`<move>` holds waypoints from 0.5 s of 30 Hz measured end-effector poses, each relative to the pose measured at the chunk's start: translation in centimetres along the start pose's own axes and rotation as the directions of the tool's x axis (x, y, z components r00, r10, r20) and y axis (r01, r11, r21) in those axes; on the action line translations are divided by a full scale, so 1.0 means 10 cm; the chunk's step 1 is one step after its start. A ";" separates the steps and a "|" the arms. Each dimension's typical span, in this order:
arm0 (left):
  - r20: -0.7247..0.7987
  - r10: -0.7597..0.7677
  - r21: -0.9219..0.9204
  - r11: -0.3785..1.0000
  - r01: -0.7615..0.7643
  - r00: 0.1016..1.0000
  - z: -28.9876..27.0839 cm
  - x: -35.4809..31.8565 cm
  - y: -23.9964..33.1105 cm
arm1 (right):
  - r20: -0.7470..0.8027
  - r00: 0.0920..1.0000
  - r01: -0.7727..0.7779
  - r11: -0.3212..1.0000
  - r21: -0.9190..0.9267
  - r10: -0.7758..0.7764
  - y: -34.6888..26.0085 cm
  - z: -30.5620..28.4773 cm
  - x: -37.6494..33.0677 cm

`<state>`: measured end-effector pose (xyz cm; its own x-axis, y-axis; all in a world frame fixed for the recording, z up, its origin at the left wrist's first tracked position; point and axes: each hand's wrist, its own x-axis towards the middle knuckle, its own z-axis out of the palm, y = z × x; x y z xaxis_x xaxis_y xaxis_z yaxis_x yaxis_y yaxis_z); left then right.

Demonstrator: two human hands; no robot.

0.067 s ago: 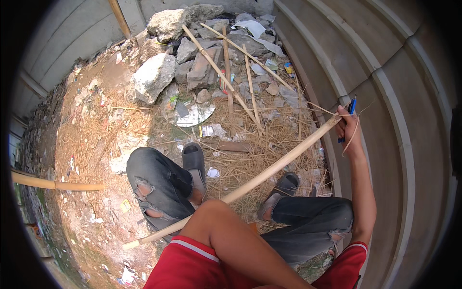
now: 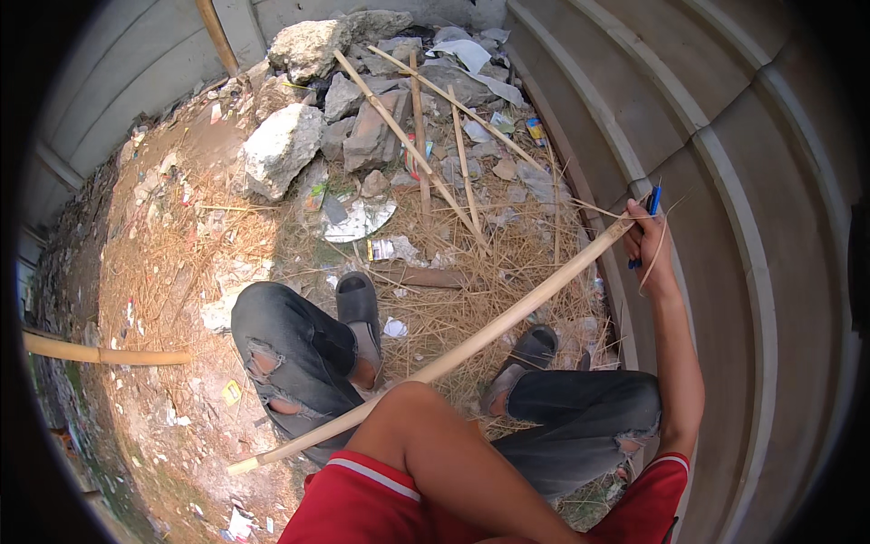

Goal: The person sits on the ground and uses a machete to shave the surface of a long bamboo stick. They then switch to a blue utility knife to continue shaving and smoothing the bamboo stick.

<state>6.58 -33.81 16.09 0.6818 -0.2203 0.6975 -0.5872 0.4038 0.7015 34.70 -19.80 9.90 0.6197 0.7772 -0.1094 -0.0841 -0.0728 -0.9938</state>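
My right hand (image 2: 646,245), at the upper end of a long peeled bamboo pole (image 2: 489,335), is closed round a blue-handled tool (image 2: 655,199). Blue shows above and below the fist; its blade, if any, cannot be made out. Thin pale strips (image 2: 662,258) curl beside the fingers, and the thumb lies by the pole's end. The pole slants down to the left, passing over my jeans and behind my bent left arm (image 2: 453,453). Its lower end rests near the ground on the left. My left hand is out of view below the picture.
Several thin bamboo strips (image 2: 412,136) lean on broken concrete chunks (image 2: 284,150) ahead. Straw and litter (image 2: 435,308) cover the ground round my sandals (image 2: 357,299). A ribbed wall (image 2: 725,272) stands close on my right. Another bamboo pole (image 2: 109,352) juts in from the left.
The whole view has shifted slightly to the left. My right hand keeps its grip at the pole's upper end, with no clear movement along it.
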 end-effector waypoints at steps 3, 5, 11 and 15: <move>0.004 0.027 0.116 0.993 -0.027 1.000 -0.04 0.02 -0.05 | 0.012 1.000 -0.019 1.000 0.015 0.019 0.07 -0.05 0.05; 0.004 0.033 0.190 0.981 -0.033 0.999 -0.06 0.03 -0.07 | 0.027 0.999 -0.017 1.000 0.015 0.017 0.11 -0.05 0.08; 0.046 0.032 0.477 0.878 -0.050 0.998 -0.28 0.09 0.08 | 0.057 0.998 -0.007 1.000 0.006 0.006 0.12 -0.16 0.09; 0.031 -0.276 0.420 0.876 0.238 0.961 -0.98 -0.30 0.36 | 0.005 1.000 0.013 1.000 0.003 -0.013 0.02 -0.10 -0.03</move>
<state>6.69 -23.04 15.11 0.8038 -0.3502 0.4810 -0.5349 -0.0714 0.8419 35.33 -20.69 9.75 0.6167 0.7813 -0.0962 -0.0785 -0.0606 -0.9951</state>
